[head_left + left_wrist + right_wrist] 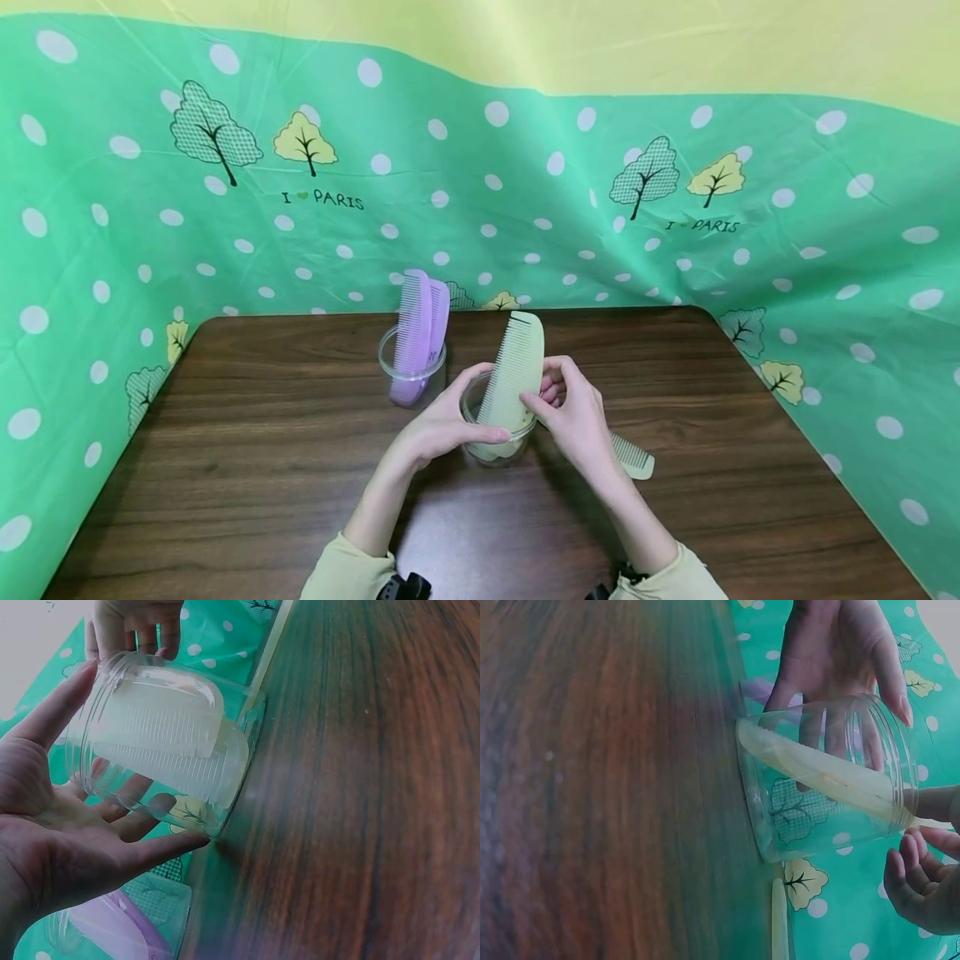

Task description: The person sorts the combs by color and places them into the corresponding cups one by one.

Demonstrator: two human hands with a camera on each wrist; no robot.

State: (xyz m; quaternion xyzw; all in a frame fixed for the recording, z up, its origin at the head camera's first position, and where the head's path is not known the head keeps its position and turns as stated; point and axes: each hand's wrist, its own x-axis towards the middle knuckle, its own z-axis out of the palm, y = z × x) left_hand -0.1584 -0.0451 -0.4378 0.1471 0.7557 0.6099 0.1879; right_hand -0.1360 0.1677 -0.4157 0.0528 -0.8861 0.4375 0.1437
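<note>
My left hand (442,425) grips a clear jar (244,705) from the left, thumb over the near side of its rim and the other fingers round the far side. A pale green comb (522,358) stands tilted in this jar, its upper part above the rim. My right hand (577,417) pinches the comb's right edge near the rim. Through the wall in the left wrist view, two rounded comb ends show. Another pale green comb (633,457) lies on the table, partly hidden by the right forearm.
Behind and left of the hands stands a second clear jar (386,354) with purple combs (423,321) leaning in it. The brown wooden table (262,467) meets a green dotted cloth (450,167) at its back and sides.
</note>
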